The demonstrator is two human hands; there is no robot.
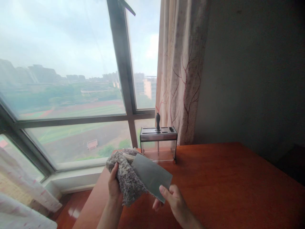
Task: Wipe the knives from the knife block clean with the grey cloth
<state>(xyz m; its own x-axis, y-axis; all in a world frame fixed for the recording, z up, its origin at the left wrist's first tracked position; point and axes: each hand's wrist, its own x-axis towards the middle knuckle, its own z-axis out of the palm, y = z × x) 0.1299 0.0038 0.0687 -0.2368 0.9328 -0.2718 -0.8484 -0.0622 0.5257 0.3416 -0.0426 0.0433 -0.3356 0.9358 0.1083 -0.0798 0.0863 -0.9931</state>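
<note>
My left hand (114,183) is closed on a fluffy grey cloth (133,187), with the thumb on top of it. The cloth bunches around the left end of a cleaver (153,173), whose broad flat metal blade slants down to the right. A pale strip, perhaps part of the handle, shows at the blade's upper left; the rest there is covered by cloth. My right hand (176,200) pinches the blade's lower right end, thumb on the upper face and fingers beneath. Both hands are above the table.
Behind the cleaver, a clear-sided knife block (159,136) with one dark handle upright in it stands on the reddish-brown wooden table (214,184). A large window (71,95) with metal frames lies left and ahead. A patterned curtain (181,70) hangs beside the dark wall.
</note>
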